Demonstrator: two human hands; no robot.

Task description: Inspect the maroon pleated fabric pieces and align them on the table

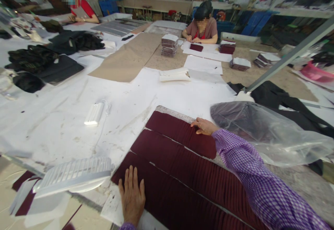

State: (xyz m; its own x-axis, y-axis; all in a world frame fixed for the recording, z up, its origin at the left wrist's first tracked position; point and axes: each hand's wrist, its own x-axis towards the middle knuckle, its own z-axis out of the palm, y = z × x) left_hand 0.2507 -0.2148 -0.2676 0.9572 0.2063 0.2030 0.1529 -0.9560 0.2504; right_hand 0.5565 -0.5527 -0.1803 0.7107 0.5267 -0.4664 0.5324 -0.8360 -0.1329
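Note:
Three long strips of dark maroon pleated fabric (180, 164) lie side by side on the white table (65, 125) in front of me. My left hand (132, 197) lies flat, fingers together and stretched out, on the near left end of the nearest strip. My right hand (204, 126), in a purple checked sleeve, rests at the far right end of the farthest strip, fingers curled down onto its edge. Neither hand lifts the cloth.
A small white fan (74, 174) sits at my left, a white lamp (94, 113) lies beyond it. A clear plastic bag (261, 129) over dark cloth lies right. Black garments (44, 63) are piled far left. Two people work at the far side beside stacks of maroon pieces (169, 44).

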